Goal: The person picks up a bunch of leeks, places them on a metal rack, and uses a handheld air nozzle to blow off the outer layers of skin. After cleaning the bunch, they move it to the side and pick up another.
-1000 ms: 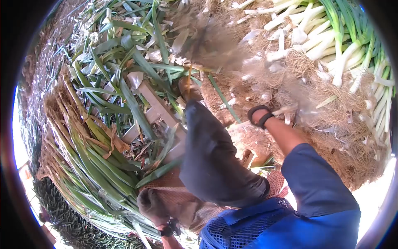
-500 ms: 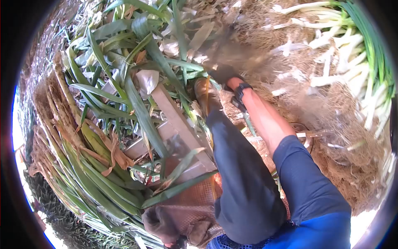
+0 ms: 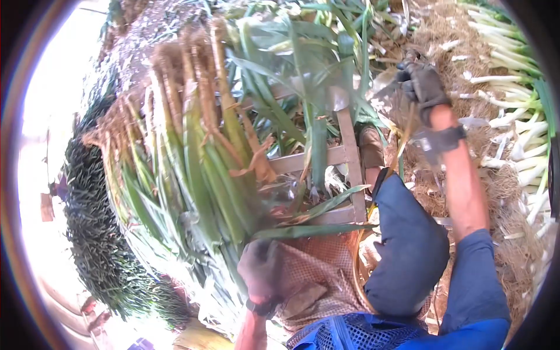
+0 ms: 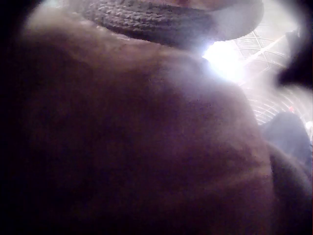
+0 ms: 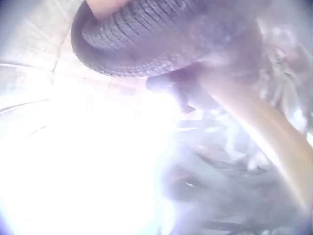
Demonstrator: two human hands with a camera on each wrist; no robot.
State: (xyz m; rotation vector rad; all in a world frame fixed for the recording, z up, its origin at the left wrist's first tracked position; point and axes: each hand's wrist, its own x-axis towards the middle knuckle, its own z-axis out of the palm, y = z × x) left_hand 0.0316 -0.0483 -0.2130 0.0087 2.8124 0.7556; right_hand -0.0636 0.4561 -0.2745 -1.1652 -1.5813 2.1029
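Note:
Many green stalks with brown roots (image 3: 213, 169) lie in a thick bundle at the left of the head view. Beside their lower end is my gloved left hand (image 3: 262, 268), at the edge of a brown mesh cloth (image 3: 321, 256); its fingers are blurred and what they touch is hidden. Farther forward, above the boot (image 3: 371, 149), my gloved right hand (image 3: 424, 87) has its fingers curled round a narrow tan strip (image 3: 402, 143). That strip (image 5: 264, 122) runs out from the dark glove (image 5: 215, 34) in the right wrist view. Glare and a dark blur fill much of the left wrist view.
A metal frame (image 3: 351, 157) stands between the bundle and the boot, with loose green leaves (image 3: 318, 128) over it. White-stemmed onions (image 3: 528, 137) lie in rows at the far right, beside heaped roots (image 3: 513, 192). A dark green heap (image 3: 96, 233) rises at far left.
The head view has swung left, bringing more of the rooted bundle in. My right hand has gone forward from beside my leg to the tan strip. My left hand has come forward to the bundle's lower end.

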